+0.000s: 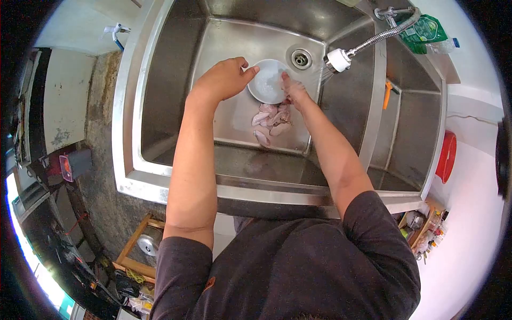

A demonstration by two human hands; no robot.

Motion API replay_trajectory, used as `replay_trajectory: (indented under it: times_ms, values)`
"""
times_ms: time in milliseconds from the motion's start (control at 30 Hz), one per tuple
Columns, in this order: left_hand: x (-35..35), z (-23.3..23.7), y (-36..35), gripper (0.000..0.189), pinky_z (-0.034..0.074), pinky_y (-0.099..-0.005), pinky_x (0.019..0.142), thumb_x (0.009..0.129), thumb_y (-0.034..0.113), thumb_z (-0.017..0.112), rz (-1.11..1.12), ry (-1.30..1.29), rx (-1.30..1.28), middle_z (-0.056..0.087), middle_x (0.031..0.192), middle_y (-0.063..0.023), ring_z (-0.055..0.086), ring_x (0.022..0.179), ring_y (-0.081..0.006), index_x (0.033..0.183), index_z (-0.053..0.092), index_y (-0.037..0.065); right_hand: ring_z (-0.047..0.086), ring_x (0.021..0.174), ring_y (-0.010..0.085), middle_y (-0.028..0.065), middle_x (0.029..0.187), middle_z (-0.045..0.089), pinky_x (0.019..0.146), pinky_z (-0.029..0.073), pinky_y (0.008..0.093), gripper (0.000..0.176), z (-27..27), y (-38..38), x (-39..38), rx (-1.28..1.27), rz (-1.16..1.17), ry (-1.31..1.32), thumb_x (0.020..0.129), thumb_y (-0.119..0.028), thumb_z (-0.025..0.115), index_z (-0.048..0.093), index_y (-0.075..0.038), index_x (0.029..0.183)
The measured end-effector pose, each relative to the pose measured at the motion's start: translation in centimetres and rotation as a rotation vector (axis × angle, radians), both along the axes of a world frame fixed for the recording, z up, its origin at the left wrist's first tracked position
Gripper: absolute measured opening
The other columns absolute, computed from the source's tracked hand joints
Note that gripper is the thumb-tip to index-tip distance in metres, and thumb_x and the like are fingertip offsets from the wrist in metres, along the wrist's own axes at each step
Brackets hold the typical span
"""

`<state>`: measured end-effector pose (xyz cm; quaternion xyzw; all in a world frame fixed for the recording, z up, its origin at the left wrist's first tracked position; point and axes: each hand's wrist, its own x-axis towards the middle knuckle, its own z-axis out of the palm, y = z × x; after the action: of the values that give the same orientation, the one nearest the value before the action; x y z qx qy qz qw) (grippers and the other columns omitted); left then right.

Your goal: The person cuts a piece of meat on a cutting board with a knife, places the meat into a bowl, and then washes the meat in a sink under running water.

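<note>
A shallow white bowl (266, 82) is tilted in the steel sink (229, 40). My right hand (294, 90) grips its right edge, thumb over the rim, while water sprays down beside it. At the bowl's left side is my left hand (225, 79), thumb and forefinger apart, with the thumb tip at the rim; its other fingers are partly hidden. Several pale pink pieces of raw meat or fish (272, 121) lie on the sink floor just below the bowl. A flexible tap with a white spray head (338, 60) hangs over the right side, running.
The drain (301, 58) lies behind the bowl. A second basin on the right has an orange-handled tool (388, 95) at its edge. A green plastic pack (424, 32) stands behind the tap. A red plastic container (447, 156) is by the right wall. Another tap (116, 31) is at left.
</note>
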<state>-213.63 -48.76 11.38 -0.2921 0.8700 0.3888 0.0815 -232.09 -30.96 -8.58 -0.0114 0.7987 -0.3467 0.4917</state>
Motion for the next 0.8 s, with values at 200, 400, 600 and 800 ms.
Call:
replay_trajectory:
  times_ms: [200, 400, 600, 800]
  values:
    - [0.0, -0.1, -0.1, 0.057, 0.051, -0.043, 0.089, 0.095, 0.052, 0.052, -0.026, 0.006, -0.011, 0.068, 0.11, -0.0229, 0.065, 0.101, -0.0374, 0.115, 0.065, 0.0, 0.062, 0.088, 0.0188, 0.0092, 0.108, 0.064, 0.064, 0.048, 0.0314, 0.039, 2.4, 0.6, 0.5, -0.249, 0.006, -0.207, 0.1, -0.032, 0.054, 0.057, -0.002, 0.125]
    - [-0.2, 0.3, 0.2, 0.055, 0.051, -0.0433, 0.089, 0.095, 0.052, 0.053, -0.014, 0.0, 0.001, 0.068, 0.109, -0.0226, 0.065, 0.102, -0.0372, 0.114, 0.066, 0.002, 0.052, 0.064, 0.0128, 0.0063, 0.103, 0.067, 0.059, 0.043, 0.0265, 0.03, 3.7, 0.5, 1.6, -0.359, -0.033, -0.238, 0.099, -0.034, 0.055, 0.06, -0.007, 0.11]
    - [-0.2, 1.5, 0.2, 0.058, 0.05, -0.0427, 0.093, 0.094, 0.048, 0.052, -0.026, -0.028, 0.021, 0.068, 0.112, -0.0228, 0.064, 0.107, -0.0369, 0.121, 0.062, -0.002, 0.049, 0.055, 0.0126, 0.0059, 0.076, 0.063, 0.046, 0.039, 0.0295, 0.032, 0.7, -0.9, 0.9, -0.089, 0.281, 0.214, 0.102, -0.035, 0.047, 0.061, -0.007, 0.105]
    - [-0.2, 0.6, -0.1, 0.058, 0.05, -0.0428, 0.093, 0.095, 0.049, 0.052, -0.072, -0.023, 0.007, 0.067, 0.113, -0.0228, 0.065, 0.107, -0.0367, 0.121, 0.063, -0.001, 0.065, 0.088, 0.0238, 0.021, 0.111, 0.065, 0.075, 0.053, 0.0398, 0.059, 1.7, -1.4, 0.6, -0.027, 0.397, 0.238, 0.094, -0.047, 0.054, 0.055, 0.002, 0.126]
